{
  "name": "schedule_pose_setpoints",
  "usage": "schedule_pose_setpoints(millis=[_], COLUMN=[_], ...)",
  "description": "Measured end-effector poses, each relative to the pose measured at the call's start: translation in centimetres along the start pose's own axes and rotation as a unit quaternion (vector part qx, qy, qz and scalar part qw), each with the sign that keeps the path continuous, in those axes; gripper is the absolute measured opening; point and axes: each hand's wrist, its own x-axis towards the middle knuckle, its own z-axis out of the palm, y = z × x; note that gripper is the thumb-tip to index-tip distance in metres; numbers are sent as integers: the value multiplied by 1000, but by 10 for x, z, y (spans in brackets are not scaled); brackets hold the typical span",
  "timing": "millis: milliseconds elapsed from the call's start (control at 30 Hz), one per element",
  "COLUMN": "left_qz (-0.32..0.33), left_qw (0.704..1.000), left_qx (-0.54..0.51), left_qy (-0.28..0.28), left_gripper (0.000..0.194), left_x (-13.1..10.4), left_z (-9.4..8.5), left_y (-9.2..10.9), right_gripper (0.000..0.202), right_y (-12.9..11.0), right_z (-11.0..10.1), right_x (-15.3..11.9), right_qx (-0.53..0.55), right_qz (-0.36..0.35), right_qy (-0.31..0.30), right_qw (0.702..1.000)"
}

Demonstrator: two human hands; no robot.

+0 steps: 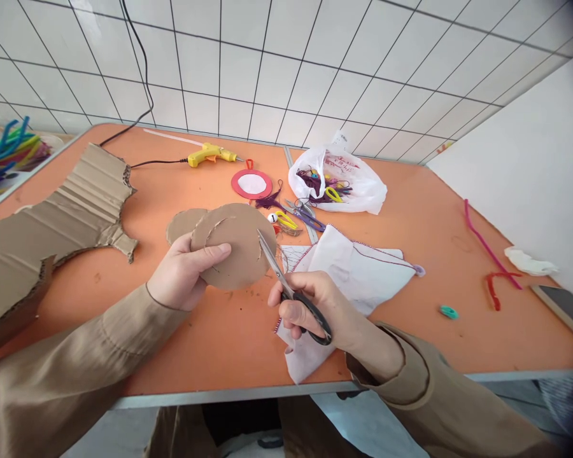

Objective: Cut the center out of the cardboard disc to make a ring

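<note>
A cardboard disc is held up left of centre, well in from the near edge of the orange surface. Orange shows between it and the torn cardboard sheet at left; on the right, white cloth crowds in beneath the right hand. The left hand clamps the disc's left side, thumb on top, other fingers hidden underneath. The right hand's fingers close round the black-handled scissors, whose tip points far and left over the disc's right part. Farther off lie a yellow glue gun, a red-rimmed circle and a white plastic bag, before a tiled wall.
</note>
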Motion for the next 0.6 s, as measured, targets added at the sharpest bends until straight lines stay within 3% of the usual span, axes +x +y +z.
schedule_pose_setpoints(millis=[167, 400, 600], left_qz=[-13, -24, -30], left_qw=[1000, 998, 999], left_qx=[-10, -38, -40], left_qy=[-6, -33, -21], left_gripper=[34, 32, 29], left_x=[1, 3, 4], left_z=[-2, -6, -7], left_y=[1, 0, 0], right_gripper=[32, 33, 30], right_y=[0, 4, 0], right_z=[3, 0, 2], right_x=[-1, -4, -5], right_qx=[-7, -21, -85], right_qz=[22, 5, -12], right_qy=[15, -1, 13], right_qw=[1000, 1000, 996])
